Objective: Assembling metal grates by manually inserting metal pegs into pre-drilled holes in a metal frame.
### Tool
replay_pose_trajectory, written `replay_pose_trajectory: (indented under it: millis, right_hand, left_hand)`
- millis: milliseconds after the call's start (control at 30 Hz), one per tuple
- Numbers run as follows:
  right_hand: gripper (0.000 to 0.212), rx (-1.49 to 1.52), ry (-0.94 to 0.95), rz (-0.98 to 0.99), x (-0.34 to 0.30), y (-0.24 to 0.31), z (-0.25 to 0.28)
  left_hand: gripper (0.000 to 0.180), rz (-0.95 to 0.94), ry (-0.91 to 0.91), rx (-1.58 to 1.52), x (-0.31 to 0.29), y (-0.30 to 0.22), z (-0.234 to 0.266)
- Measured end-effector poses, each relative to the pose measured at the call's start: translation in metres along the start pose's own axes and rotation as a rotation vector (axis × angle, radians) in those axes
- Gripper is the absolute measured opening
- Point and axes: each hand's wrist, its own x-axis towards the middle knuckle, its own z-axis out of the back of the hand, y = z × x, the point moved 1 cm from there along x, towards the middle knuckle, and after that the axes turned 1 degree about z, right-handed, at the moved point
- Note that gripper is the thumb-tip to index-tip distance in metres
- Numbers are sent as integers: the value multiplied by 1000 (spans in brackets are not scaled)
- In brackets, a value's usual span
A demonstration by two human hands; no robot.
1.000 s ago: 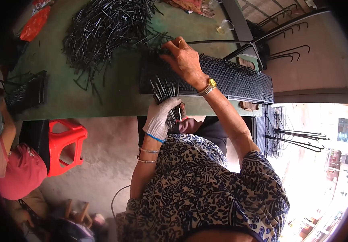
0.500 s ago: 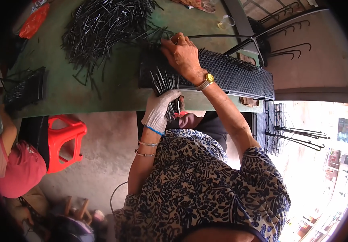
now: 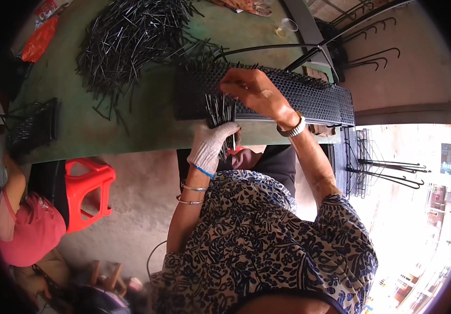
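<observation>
My left hand (image 3: 210,142), in a white knit glove, is closed round a bundle of thin black rods (image 3: 219,111) that stand up out of the fist. Just above their tips is my bare right hand (image 3: 257,91), its fingers pinched together. Whether a single rod sits in that pinch is too small to make out. Behind both hands lies a long black rack (image 3: 298,99) full of small holes. Short rods stick up along its far edge. A big loose pile of black rods (image 3: 131,39) covers the table's far left.
The green table (image 3: 147,125) ends close to my lap. A black bent bar (image 3: 267,47) spans the rack's far side. A clear cup (image 3: 287,26) stands far right. At left are a red stool (image 3: 92,193), a seated co-worker (image 3: 32,225) and another black rack (image 3: 34,125).
My right hand has come back from the rack's far edge toward me and now hovers over the rod tips. My left hand keeps its hold, shifted slightly.
</observation>
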Motion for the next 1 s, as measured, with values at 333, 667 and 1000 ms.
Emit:
replay_pose_trajectory:
  millis: [333, 667, 1000]
  right_hand:
    - [14, -4, -147, -55, -10, 21, -12]
    - [10, -58, -638, 91, 26, -25, -4]
    - [7, -71, -644, 156, 41, -45, -13]
  left_hand:
    - [12, 116, -45, -195, 6, -3, 0]
    - [16, 233, 29, -492, -5, -20, -2]
    - [15, 215, 74, -604, 2, -9, 10]
